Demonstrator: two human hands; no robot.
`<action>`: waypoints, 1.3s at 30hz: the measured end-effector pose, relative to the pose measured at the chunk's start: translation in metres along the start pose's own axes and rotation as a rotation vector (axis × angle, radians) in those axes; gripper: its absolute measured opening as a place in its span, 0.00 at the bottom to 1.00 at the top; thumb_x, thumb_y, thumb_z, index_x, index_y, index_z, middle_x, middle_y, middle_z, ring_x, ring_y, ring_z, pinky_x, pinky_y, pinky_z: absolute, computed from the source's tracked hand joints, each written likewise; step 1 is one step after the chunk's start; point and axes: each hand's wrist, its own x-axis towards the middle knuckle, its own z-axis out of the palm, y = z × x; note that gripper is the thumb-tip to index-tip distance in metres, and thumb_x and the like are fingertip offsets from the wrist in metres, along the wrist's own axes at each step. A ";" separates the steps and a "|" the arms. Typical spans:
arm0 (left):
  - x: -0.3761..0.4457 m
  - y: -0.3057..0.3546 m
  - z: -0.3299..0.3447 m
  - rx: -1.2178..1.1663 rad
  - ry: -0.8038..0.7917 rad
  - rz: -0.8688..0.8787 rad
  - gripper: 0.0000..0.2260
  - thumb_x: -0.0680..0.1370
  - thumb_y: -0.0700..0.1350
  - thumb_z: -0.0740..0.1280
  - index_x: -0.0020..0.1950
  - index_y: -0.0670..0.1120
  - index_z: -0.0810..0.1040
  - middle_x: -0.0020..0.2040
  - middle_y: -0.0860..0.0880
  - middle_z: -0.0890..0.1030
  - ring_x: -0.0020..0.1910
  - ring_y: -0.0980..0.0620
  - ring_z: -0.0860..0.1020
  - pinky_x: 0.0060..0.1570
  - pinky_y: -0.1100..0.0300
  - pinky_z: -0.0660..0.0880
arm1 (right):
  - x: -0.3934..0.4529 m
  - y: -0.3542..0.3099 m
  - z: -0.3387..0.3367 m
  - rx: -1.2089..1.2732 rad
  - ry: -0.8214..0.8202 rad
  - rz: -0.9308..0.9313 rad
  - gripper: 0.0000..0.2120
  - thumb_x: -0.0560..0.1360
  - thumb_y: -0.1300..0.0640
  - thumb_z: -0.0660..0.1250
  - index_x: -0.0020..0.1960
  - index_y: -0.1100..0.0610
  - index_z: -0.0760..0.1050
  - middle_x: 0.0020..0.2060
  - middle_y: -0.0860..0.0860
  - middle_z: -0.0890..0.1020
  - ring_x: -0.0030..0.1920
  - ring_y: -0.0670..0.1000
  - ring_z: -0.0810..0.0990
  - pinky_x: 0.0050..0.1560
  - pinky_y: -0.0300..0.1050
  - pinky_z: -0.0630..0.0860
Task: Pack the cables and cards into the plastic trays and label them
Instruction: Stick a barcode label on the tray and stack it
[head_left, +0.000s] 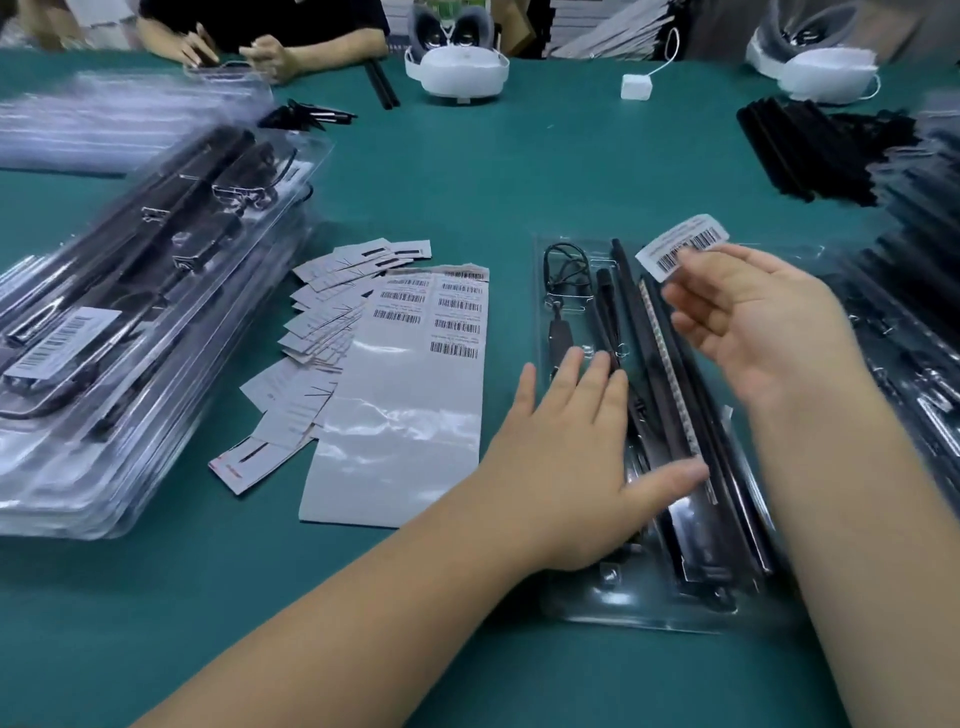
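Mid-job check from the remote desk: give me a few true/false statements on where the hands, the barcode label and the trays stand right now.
1. The right hand pinches a barcode label. True.
2. The left hand lifts the tray off the table. False: it lies flat with straight fingers on the tray, which sits on the green table.
3. The label sheet has no labels left. False: barcode labels remain on its upper part.
4. A stack of packed trays lies to the left, its top tray already labelled. True.
5. The tray under the hands is empty. False: it holds cables and black rods.
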 end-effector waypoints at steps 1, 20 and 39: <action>0.000 0.002 0.002 0.024 -0.019 -0.010 0.42 0.73 0.71 0.41 0.78 0.45 0.40 0.78 0.49 0.38 0.75 0.52 0.32 0.73 0.46 0.33 | 0.001 0.000 -0.001 -0.021 -0.016 0.004 0.07 0.73 0.61 0.71 0.40 0.52 0.75 0.30 0.47 0.83 0.34 0.45 0.82 0.36 0.36 0.77; 0.000 0.002 0.005 0.019 -0.074 -0.005 0.42 0.74 0.71 0.45 0.77 0.45 0.35 0.77 0.48 0.35 0.74 0.50 0.30 0.73 0.46 0.34 | 0.108 0.028 0.060 -0.933 -0.192 0.026 0.15 0.75 0.52 0.70 0.54 0.63 0.80 0.52 0.59 0.82 0.54 0.57 0.78 0.61 0.51 0.73; -0.002 0.003 0.002 0.024 -0.096 -0.020 0.44 0.70 0.71 0.42 0.77 0.46 0.35 0.77 0.50 0.35 0.74 0.52 0.30 0.73 0.48 0.34 | 0.112 0.034 0.058 -1.159 -0.166 -0.176 0.28 0.72 0.46 0.71 0.70 0.49 0.69 0.67 0.54 0.72 0.68 0.55 0.69 0.65 0.47 0.68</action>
